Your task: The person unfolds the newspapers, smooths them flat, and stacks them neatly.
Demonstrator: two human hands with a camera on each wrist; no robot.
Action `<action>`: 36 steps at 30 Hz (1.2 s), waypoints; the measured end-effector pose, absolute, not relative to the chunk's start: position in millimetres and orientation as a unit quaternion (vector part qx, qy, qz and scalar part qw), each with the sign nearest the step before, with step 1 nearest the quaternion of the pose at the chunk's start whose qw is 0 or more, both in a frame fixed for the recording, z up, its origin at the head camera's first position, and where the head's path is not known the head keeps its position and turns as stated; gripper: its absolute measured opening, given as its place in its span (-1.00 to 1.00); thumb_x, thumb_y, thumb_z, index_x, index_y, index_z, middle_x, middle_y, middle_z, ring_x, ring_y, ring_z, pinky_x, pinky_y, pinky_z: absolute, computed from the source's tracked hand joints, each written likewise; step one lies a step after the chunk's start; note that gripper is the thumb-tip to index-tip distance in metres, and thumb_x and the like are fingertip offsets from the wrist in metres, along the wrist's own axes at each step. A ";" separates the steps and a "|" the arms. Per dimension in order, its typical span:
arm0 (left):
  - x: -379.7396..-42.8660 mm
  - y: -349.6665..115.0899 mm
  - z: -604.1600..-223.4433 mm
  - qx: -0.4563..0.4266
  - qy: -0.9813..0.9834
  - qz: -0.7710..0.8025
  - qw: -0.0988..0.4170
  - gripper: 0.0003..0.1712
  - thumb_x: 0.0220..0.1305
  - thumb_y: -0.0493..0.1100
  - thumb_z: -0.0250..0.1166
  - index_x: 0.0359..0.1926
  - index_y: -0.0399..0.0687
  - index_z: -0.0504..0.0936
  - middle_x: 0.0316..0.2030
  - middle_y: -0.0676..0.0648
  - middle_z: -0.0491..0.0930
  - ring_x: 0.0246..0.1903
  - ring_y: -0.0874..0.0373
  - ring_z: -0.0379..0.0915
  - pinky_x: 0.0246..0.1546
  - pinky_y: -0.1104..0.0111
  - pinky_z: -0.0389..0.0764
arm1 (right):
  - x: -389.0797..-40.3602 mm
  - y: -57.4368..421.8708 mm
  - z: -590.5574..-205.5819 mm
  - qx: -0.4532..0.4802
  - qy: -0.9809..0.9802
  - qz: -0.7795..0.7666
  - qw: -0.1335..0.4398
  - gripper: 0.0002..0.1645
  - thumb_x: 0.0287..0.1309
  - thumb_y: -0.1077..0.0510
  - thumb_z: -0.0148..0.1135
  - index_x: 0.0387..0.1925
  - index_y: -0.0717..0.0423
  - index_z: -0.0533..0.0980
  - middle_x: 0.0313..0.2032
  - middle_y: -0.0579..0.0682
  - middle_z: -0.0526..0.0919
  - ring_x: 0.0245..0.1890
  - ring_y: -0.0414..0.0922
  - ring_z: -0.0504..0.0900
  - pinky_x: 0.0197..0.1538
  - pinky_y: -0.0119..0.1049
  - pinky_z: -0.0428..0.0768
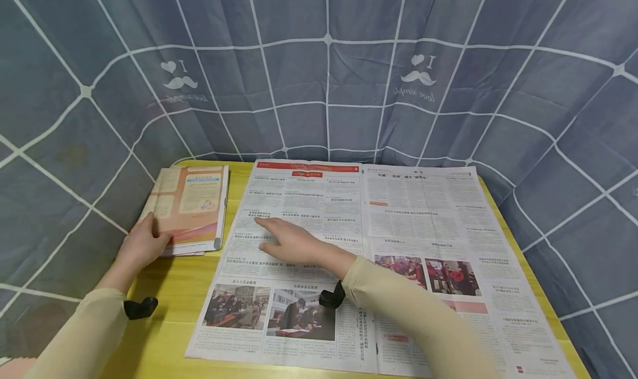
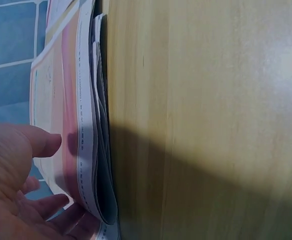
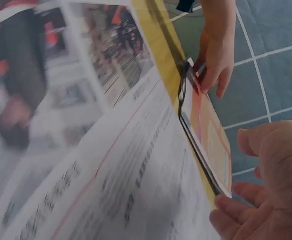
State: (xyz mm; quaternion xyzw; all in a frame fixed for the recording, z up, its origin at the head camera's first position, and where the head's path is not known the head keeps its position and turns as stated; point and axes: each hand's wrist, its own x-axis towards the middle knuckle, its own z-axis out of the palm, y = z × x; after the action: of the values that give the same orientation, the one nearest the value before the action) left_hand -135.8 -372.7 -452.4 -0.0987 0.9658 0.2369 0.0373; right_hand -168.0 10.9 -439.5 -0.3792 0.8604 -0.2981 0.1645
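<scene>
A stack of folded newspapers (image 1: 196, 207) with an orange page on top lies at the left of the table. My left hand (image 1: 144, 239) is at its near left corner. In the left wrist view, the thumb (image 2: 48, 143) hovers just over the top page and the fingers are by the folded edge; whether they touch it I cannot tell. A spread newspaper (image 1: 304, 251) covers the middle and right of the table. Above its left page is my right hand (image 1: 294, 241), fingers extended to the left and holding nothing.
The yellow wood-grain table (image 1: 164, 312) shows between the stack and the spread newspaper and along the front left. Grey-blue curtain (image 1: 299, 80) with white grid lines encloses the table at the back and both sides. Each wrist wears a small black device (image 1: 140, 308).
</scene>
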 end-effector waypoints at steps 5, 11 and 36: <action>-137.9 -376.6 -450.7 -0.114 0.968 0.219 0.044 -0.03 0.40 -0.07 0.13 0.51 -0.59 -0.16 0.29 -0.74 0.08 0.19 -0.70 0.08 0.17 -0.42 0.21 | -168.1 -7.5 -443.4 -0.324 0.827 -0.404 0.217 -0.21 0.55 -0.14 0.04 0.63 -0.15 0.04 0.53 -0.04 0.23 0.42 -0.11 0.36 0.34 -0.16 0.43; -139.9 -376.5 -452.7 -0.119 0.970 0.203 0.055 -0.19 0.42 -0.04 0.09 0.40 -0.63 0.12 0.18 -0.74 0.16 0.14 -0.68 0.07 0.14 -0.38 0.20 | -169.4 -27.1 -451.0 -0.253 0.787 -0.498 0.263 -0.26 0.55 -0.05 0.06 0.61 -0.04 0.12 0.46 0.03 0.34 0.39 -0.04 0.40 0.30 -0.22 0.47; -147.8 -371.8 -452.2 -0.221 0.926 0.297 0.074 -0.14 0.36 -0.05 0.23 0.31 -0.72 0.12 0.15 -0.63 0.28 0.06 -0.45 0.28 0.18 -0.24 0.30 | -159.0 -57.6 -461.9 -0.182 0.732 -0.580 0.309 -0.31 0.51 0.07 0.14 0.55 0.09 0.23 0.31 0.09 0.47 -0.06 -0.06 0.65 -0.08 -0.23 0.63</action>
State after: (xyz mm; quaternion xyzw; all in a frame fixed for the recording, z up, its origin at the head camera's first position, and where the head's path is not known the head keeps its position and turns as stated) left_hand -147.8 -371.8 -452.2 -0.2212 0.9259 0.2970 0.0739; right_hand -159.0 -57.6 -461.9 -0.1823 0.7318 -0.5796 0.3089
